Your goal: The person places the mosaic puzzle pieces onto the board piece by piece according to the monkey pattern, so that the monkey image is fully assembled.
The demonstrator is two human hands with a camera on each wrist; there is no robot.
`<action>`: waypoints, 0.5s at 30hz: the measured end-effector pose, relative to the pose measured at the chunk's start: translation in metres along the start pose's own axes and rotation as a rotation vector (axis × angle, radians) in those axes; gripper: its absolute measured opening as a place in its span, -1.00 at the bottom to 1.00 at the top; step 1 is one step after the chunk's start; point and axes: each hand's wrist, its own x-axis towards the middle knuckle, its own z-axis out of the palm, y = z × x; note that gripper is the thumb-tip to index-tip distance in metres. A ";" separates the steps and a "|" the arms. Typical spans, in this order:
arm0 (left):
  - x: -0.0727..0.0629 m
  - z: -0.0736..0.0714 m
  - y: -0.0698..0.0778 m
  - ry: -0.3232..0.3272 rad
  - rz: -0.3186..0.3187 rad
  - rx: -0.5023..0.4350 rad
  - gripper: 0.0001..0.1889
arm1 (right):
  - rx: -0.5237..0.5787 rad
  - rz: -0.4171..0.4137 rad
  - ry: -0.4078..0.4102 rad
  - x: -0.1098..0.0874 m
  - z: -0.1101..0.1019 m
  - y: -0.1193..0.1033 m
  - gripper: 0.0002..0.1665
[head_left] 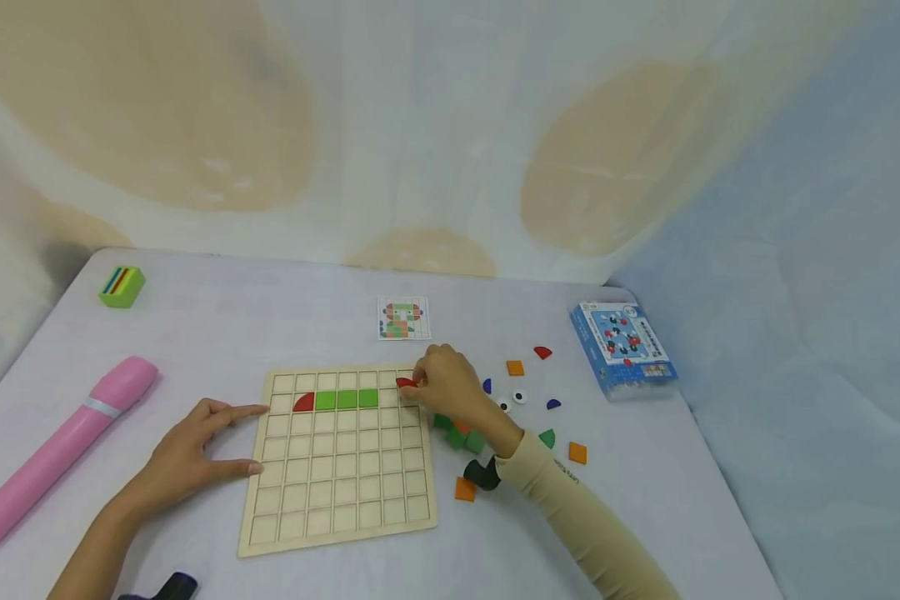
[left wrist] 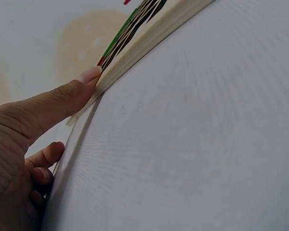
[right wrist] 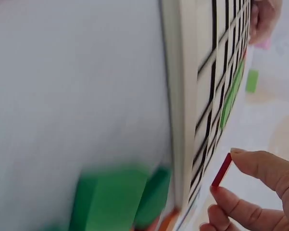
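Observation:
My right hand point(head_left: 453, 385) pinches a small red tile point(head_left: 407, 382) between thumb and forefinger, over the upper right of a wooden grid board point(head_left: 337, 507). In the right wrist view this red tile point(right wrist: 222, 170) is edge-on, above the board's surface. My left hand point(head_left: 183, 457) touches the board's left edge with outstretched forefinger and thumb. The left wrist view has the thumb point(left wrist: 67, 98) resting on the rim. One row of the board carries a red quarter-circle tile point(head_left: 303, 402) at the left, then three green square tiles point(head_left: 347, 399) side by side.
Right of the board lie loose green tiles point(head_left: 474, 442), orange squares point(head_left: 577, 452), blue half-circles point(head_left: 553, 404) and eye discs point(head_left: 520, 397). A pattern card point(head_left: 403, 318) lies behind it. Also there are a blue box point(head_left: 622, 346), a green block point(head_left: 122, 287) and a pink roll point(head_left: 67, 450).

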 end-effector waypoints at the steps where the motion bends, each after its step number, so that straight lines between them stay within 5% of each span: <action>1: 0.000 0.000 0.000 0.002 0.002 0.000 -0.17 | -0.009 0.000 -0.007 0.001 0.002 -0.004 -0.66; 15: 0.000 0.001 0.001 0.012 -0.001 0.002 -0.17 | -0.155 0.030 -0.042 0.006 0.022 -0.026 -0.57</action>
